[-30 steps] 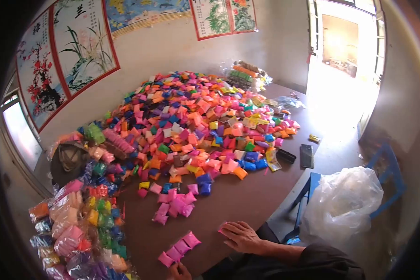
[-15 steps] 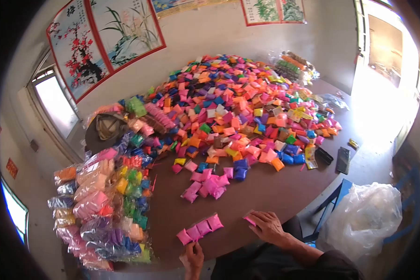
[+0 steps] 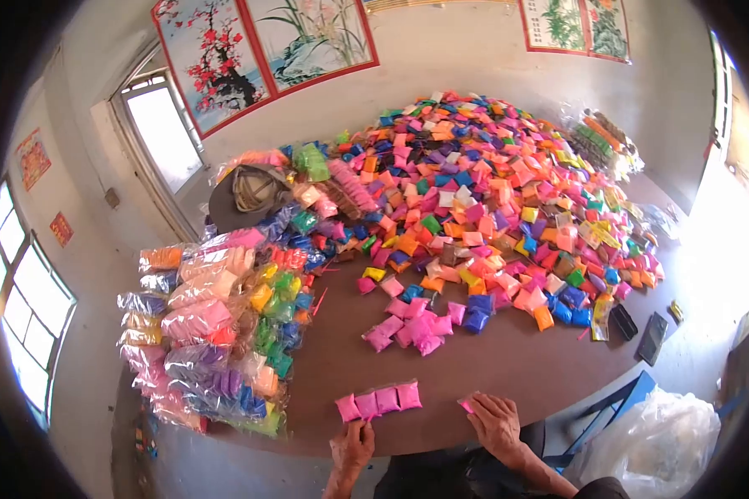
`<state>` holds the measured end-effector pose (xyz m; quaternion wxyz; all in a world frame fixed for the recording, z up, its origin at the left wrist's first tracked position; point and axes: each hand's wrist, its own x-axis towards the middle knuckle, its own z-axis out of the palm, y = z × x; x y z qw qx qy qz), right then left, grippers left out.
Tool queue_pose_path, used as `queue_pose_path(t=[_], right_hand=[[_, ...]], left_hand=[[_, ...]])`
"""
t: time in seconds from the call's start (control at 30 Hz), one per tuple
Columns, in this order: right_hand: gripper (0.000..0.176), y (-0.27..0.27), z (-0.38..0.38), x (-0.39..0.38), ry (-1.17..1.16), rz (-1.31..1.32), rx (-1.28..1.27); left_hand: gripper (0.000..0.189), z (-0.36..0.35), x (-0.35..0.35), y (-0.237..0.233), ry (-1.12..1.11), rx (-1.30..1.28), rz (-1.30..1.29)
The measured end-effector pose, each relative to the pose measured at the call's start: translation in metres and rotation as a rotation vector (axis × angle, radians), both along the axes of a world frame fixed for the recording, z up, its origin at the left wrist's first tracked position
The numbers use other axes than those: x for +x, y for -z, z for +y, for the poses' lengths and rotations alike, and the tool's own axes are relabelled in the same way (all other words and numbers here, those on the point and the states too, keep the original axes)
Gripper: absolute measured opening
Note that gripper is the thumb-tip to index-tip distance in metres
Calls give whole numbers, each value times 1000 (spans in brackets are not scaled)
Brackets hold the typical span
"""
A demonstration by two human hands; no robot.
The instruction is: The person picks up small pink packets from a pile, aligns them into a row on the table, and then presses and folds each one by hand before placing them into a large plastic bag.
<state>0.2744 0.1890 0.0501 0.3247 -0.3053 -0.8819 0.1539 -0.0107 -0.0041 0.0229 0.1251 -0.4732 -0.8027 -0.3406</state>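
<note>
A row of several small pink packets [image 3: 379,401] lies side by side near the front edge of the table. My left hand [image 3: 352,447] is closed at the lower edge of that row, thumb and forefinger pinching it. To the right, my right hand [image 3: 494,424] has its fingers curled over another pink packet [image 3: 466,405], of which only a small part shows. Just beyond the row sits a small cluster of loose pink packets [image 3: 416,327].
A large heap of multicoloured packets [image 3: 483,200] covers the back of the brown table [image 3: 333,358]. Clear bags of packets [image 3: 200,333] are stacked at left, a cap [image 3: 258,190] behind them. A phone [image 3: 653,337] lies at the right edge, above a white plastic bag [image 3: 649,445].
My view has turned left, so the scene sits farther right and is tilted differently. Both hands stay at the same pink packets, with little visible movement over the table.
</note>
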Motion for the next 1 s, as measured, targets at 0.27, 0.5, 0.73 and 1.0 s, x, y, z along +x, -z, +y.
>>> queue_pose_path(t=[0.27, 0.5, 0.73, 1.0], right_hand=[[28, 10, -2, -5, 16, 17, 38], [39, 1, -11, -10, 30, 6, 89], [44, 10, -9, 0, 4, -44, 115], [41, 0, -10, 1, -32, -122, 105]], left_hand=[[11, -1, 0, 5, -9, 38, 11], [11, -6, -7, 4, 55, 87, -62], [7, -8, -5, 8, 96, 116, -160], [5, -9, -2, -7, 141, 74, -196]])
